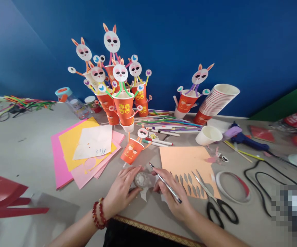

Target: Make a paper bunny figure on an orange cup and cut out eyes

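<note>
My right hand [172, 195] is closed around a silver-and-black pen [166, 185], its tip pointing up and away to the left. My left hand [121, 188] curls its thumb and fingers about a small round pale disc [141, 179] on the table, whose exact kind I cannot make out. Cut pale paper scraps [143, 195] lie between the hands. Just beyond them, a red paper cup figure [132, 151] with a small rabbit face [142, 132] leans to one side. To the right lie an orange sheet [181, 156] with leaf-shaped cutouts and open scissors [210, 197].
Rabbit-faced red cups [124, 103] stand stacked at the back, near a tilted cup stack [219, 101]. Pipe cleaners [171, 120] and markers [161, 141] lie before them. Coloured sheets [57, 161] are left; a tape roll [217, 181], glue gun [248, 140] and black cable [246, 171] right.
</note>
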A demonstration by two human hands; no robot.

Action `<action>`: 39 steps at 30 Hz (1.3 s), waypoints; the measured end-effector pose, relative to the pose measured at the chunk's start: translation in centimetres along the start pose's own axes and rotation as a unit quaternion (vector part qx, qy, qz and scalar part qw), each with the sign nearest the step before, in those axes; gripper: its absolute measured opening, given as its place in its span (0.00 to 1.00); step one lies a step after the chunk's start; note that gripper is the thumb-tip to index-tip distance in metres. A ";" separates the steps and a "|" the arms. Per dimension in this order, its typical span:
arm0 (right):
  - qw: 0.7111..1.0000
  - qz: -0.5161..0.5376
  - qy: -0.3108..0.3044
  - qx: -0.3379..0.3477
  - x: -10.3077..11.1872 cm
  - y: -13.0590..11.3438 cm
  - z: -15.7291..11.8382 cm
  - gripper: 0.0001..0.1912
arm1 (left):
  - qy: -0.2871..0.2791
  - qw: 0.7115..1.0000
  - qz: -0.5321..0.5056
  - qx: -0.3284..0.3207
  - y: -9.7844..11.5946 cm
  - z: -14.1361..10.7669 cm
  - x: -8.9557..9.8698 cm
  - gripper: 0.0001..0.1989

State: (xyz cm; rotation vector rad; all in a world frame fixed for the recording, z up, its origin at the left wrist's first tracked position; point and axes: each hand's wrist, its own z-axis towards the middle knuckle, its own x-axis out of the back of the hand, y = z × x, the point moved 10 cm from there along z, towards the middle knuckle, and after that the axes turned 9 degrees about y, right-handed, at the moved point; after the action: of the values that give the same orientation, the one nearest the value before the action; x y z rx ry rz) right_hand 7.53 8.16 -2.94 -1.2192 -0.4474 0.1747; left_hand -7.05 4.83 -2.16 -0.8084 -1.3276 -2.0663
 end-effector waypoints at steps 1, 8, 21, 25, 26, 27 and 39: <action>1.000 0.003 0.002 -0.003 0.0 0.1 0.0 0.20 | 0.001 1.000 0.000 0.000 0.0 0.0 0.0 0.31; 0.993 0.072 0.014 -0.095 0.5 0.4 0.1 0.16 | 0.005 1.000 0.011 0.008 -0.2 0.0 0.0 0.30; 0.989 -0.123 -0.076 -0.029 -1.3 -2.2 3.9 0.06 | 0.004 1.000 0.015 -0.004 -0.2 -0.2 -0.2 0.31; 0.990 -0.123 -0.071 -0.021 -1.7 -1.8 4.2 0.07 | 0.014 1.000 0.015 0.000 -0.3 -0.2 0.0 0.31; 0.990 -0.122 -0.071 -0.015 -1.7 -1.8 4.2 0.07 | 0.016 1.000 0.016 0.001 -0.3 -0.2 0.1 0.31; 0.990 -0.120 -0.072 -0.010 -1.8 -1.8 4.2 0.07 | 0.018 1.000 0.017 0.001 -0.3 -0.2 0.1 0.30; 0.992 -0.104 -0.074 0.013 -2.1 -2.1 4.3 0.05 | 0.029 0.999 0.014 -0.003 -0.5 -0.3 0.0 0.31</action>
State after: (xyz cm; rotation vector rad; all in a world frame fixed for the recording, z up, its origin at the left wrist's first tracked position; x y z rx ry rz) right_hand 3.55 10.41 -0.27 -1.1295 -0.6963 0.0912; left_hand -7.45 4.74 -2.57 -0.7599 -1.2732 -2.0566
